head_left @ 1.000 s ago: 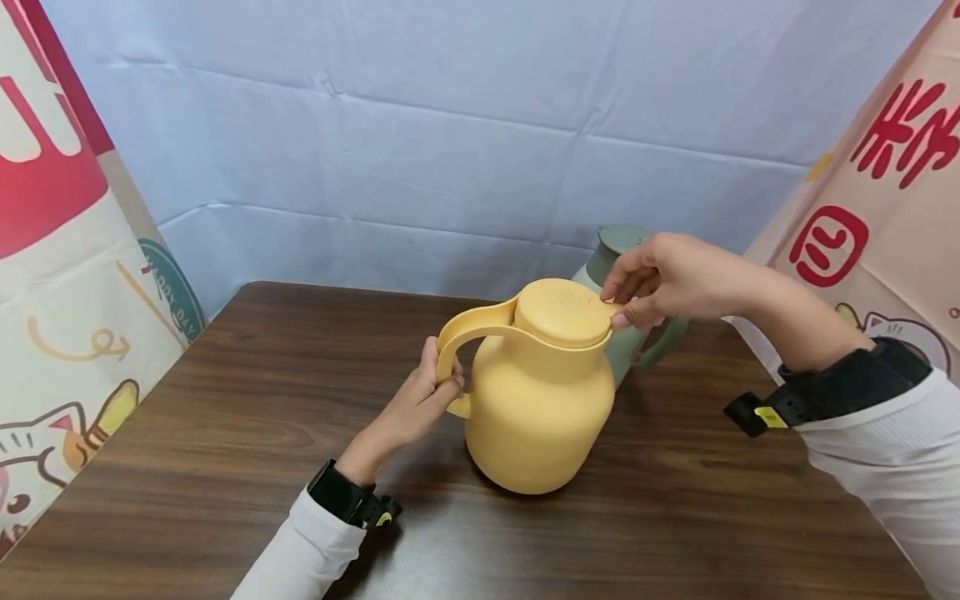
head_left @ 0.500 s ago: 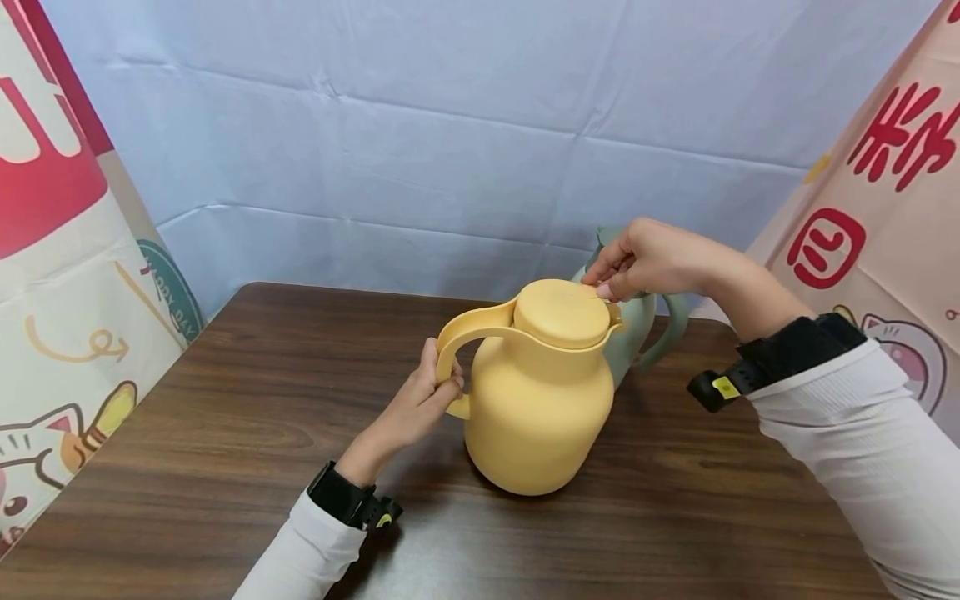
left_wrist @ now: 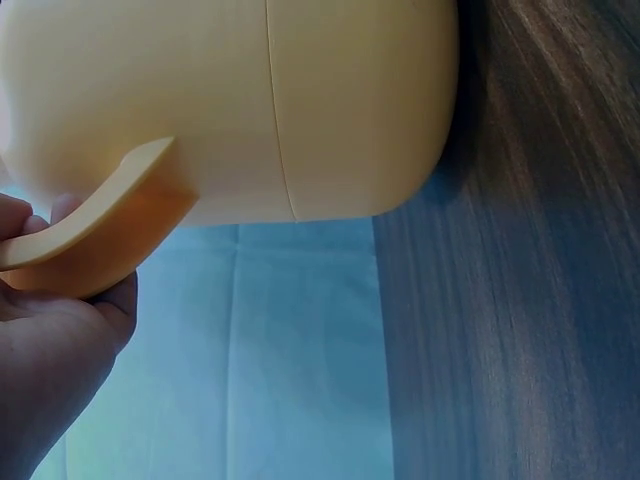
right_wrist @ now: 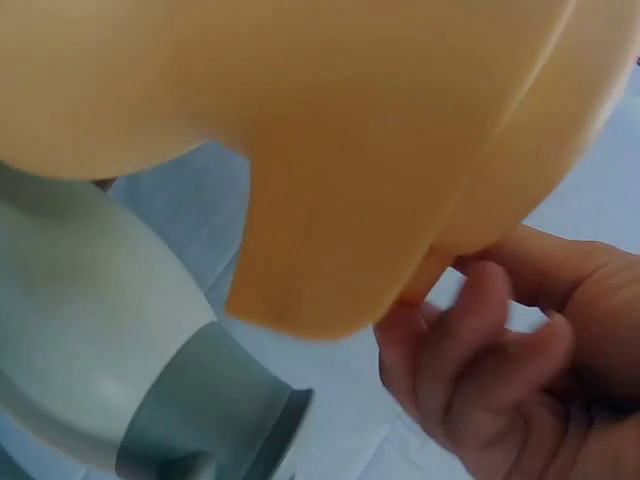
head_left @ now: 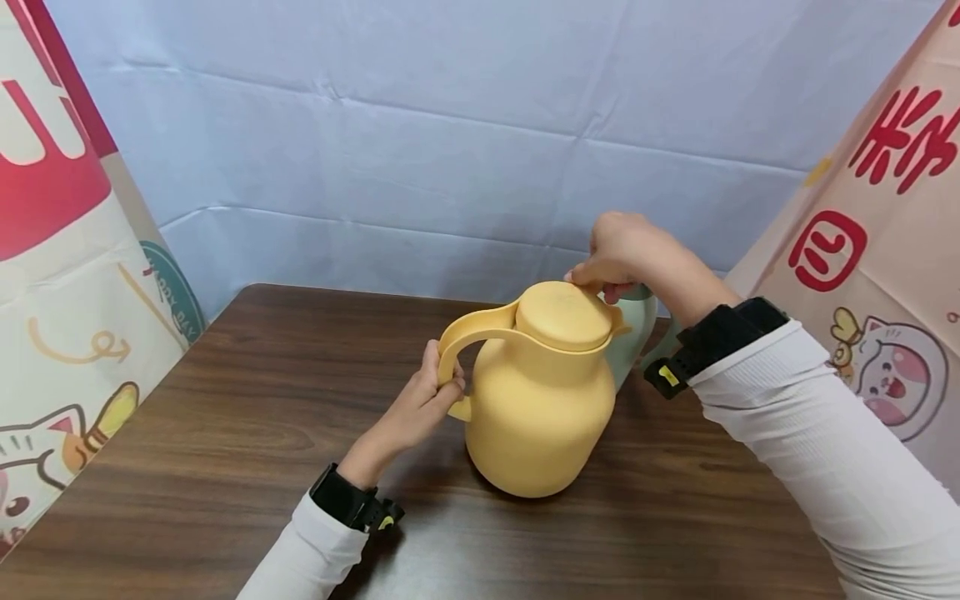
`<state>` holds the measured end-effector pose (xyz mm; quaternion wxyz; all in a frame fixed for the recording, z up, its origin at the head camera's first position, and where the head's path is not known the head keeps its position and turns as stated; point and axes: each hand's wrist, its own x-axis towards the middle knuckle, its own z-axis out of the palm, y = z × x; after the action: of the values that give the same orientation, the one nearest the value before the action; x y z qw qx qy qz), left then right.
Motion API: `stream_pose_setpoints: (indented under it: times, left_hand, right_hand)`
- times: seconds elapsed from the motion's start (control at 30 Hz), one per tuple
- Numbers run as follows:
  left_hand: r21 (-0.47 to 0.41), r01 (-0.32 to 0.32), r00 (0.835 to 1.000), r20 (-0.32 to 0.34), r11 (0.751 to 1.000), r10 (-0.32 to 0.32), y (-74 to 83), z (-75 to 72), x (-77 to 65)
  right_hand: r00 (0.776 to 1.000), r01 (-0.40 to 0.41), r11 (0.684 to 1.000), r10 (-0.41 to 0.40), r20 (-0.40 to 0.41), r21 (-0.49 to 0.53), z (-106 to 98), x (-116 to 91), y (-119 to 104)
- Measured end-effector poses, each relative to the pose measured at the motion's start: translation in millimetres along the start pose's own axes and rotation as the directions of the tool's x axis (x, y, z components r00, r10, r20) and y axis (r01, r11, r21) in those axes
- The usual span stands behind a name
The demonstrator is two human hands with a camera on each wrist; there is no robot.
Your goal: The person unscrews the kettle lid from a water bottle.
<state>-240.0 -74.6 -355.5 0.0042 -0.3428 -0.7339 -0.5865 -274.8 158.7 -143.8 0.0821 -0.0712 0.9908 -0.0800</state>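
Note:
A yellow thermos jug [head_left: 536, 417] stands upright on the wooden table, filling much of both wrist views. My left hand [head_left: 414, 408] grips its handle [head_left: 468, 325], fingers wrapped round the lower part; the left wrist view shows the thumb and fingers about the handle [left_wrist: 110, 225]. Up at the far side of the round lid [head_left: 562, 315], my right hand [head_left: 630, 250] has its thumb and index finger on the lid's edge. In the right wrist view this hand [right_wrist: 510, 350] pinches a small tab beneath the lid, next to the spout [right_wrist: 330, 250], with its other fingers curled.
A green thermos jug [head_left: 633, 329] with a darker collar [right_wrist: 215, 400] stands close behind the yellow one, partly hidden. The table [head_left: 262, 433] ends at a pale blue cloth [head_left: 337, 150]. Printed sheets hang at left [head_left: 52, 283] and right [head_left: 825, 275].
My right hand has moved left and back round the lid's rim, from the spout side to the far side. The left hand and the yellow jug have stayed in place.

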Motion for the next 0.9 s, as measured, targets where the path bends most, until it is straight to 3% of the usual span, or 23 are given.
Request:
stream_pose_setpoints:
  times: [0.23,0.47,0.9]
  left_hand:
    - [-0.010,0.012,1.000,0.009,1.000,-0.012,2.3,2.5,3.2]
    - [-0.003,0.011,1.000,-0.005,1.000,-0.011,-1.4,3.1,3.5]
    - [0.020,0.040,0.999,-0.011,0.999,-0.039,3.6,1.6,2.8]
  right_hand:
    - [0.994,0.097,0.995,-0.095,-0.062,0.032,3,6,-3]
    - [0.941,0.297,0.955,-0.290,-0.175,0.014,18,5,-21]
    - [0.894,0.428,0.902,-0.411,-0.179,0.065,26,-4,-36]
